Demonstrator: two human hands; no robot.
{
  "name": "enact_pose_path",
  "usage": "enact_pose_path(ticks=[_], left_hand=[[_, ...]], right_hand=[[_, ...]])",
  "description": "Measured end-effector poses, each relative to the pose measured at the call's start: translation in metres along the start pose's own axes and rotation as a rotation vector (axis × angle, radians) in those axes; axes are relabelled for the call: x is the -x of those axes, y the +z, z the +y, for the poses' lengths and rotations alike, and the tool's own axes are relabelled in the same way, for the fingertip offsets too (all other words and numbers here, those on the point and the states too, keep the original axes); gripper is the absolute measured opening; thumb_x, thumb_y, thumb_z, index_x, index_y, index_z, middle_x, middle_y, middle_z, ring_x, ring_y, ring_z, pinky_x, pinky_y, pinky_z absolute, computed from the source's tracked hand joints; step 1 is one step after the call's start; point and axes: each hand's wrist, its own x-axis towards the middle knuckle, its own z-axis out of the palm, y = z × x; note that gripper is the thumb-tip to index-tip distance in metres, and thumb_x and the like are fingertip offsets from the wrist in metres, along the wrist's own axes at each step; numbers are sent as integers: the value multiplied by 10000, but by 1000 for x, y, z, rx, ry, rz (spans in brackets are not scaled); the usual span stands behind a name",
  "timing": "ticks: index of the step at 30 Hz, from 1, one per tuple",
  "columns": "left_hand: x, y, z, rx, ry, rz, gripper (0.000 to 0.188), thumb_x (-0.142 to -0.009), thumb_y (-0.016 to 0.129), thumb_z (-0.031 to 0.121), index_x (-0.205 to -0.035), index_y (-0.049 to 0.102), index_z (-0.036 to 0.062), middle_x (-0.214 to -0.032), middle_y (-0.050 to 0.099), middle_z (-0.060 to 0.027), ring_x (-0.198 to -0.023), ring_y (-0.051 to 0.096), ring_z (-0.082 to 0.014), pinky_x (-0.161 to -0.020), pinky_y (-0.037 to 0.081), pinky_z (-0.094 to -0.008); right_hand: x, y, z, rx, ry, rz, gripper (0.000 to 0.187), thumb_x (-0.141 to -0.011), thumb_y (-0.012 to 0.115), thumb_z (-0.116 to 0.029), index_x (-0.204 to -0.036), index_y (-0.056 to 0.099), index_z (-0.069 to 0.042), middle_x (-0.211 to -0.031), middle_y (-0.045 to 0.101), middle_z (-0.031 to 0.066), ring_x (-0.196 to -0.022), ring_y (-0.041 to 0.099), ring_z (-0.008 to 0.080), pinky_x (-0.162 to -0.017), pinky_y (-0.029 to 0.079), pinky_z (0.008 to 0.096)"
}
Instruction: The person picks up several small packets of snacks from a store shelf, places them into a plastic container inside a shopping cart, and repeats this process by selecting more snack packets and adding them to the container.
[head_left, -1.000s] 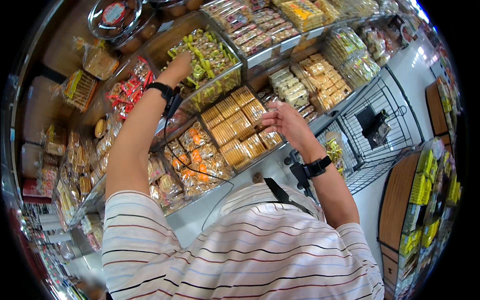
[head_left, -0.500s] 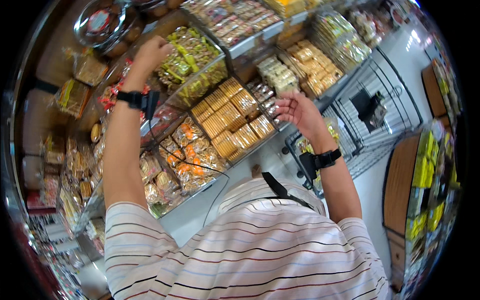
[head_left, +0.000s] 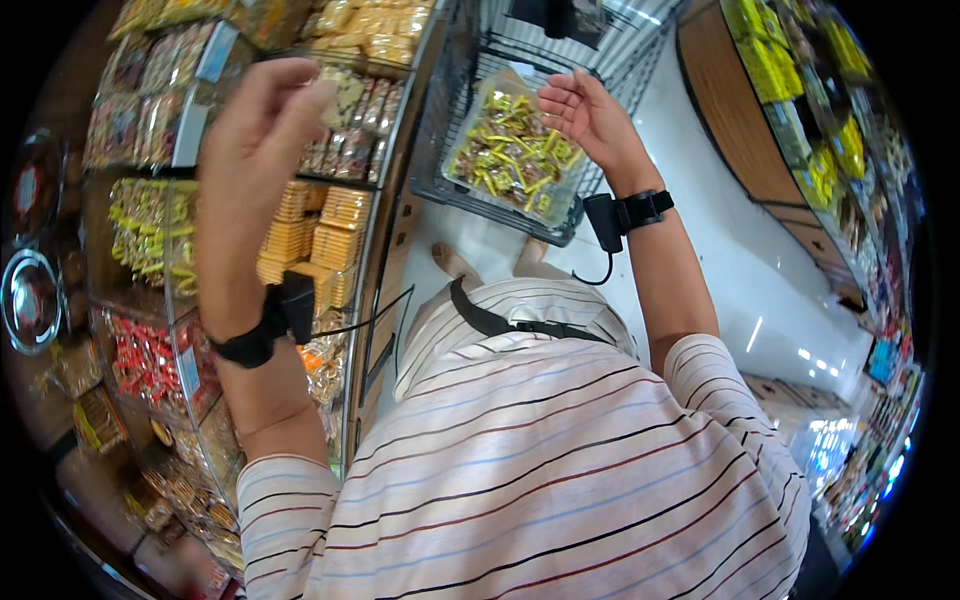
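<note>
My left hand (head_left: 265,115) is raised over the shelf display, somewhat blurred, with its fingers curled together. Anything inside the fingers is hidden from this view. Beneath that forearm lie yellow-green wrapped sweets (head_left: 140,235) and stacked packs of biscuits (head_left: 340,235). Above a shopping cart (head_left: 430,165) hovers my right hand (head_left: 582,115), open, its palm facing left and fingers slightly bent. In the cart sits a clear tray (head_left: 462,165) filled with small sweets (head_left: 510,150) in yellow twisted wrappers, just left of and below the right hand.
Red-wrapped sweets (head_left: 150,360) fill a clear bin at left. A round clear-lidded container (head_left: 30,300) stands at the far left. A curved wooden counter (head_left: 735,100) bearing yellow packages borders the aisle at right. A dark item (head_left: 560,20) hangs at the cart's far end.
My view has swung right, bringing the cart to the centre. My left hand has left the bin of yellow-green sweets and moved toward the cart. My right hand is now above the cart.
</note>
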Motion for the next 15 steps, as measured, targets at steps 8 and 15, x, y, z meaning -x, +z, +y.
enact_pose_path(ticks=[8, 15], left_hand=[[-51, 208, -120, 133, -287, -540, 332, -946, 662, 327, -1102, 637, 34, -876, 629, -21, -731, 589, -112, -658, 480, -267], [-34, 372, -248, -87, -194, -641, 368, -939, 622, 247, -1222, 595, 14, -1032, 669, -177, -963, 632, -297, -838, 499, -391]], right_hand=[[49, -128, 30, -118, 76, 317, 366, -1046, 452, -334, -1097, 559, 12, -1020, 660, 161, -942, 667, 263, -809, 588, 395], [80, -154, 46, -33, 170, 393, 402, -1033, 477, -349, -1149, 532, 32, -1043, 646, 155, -912, 670, 247, -801, 586, 384]])
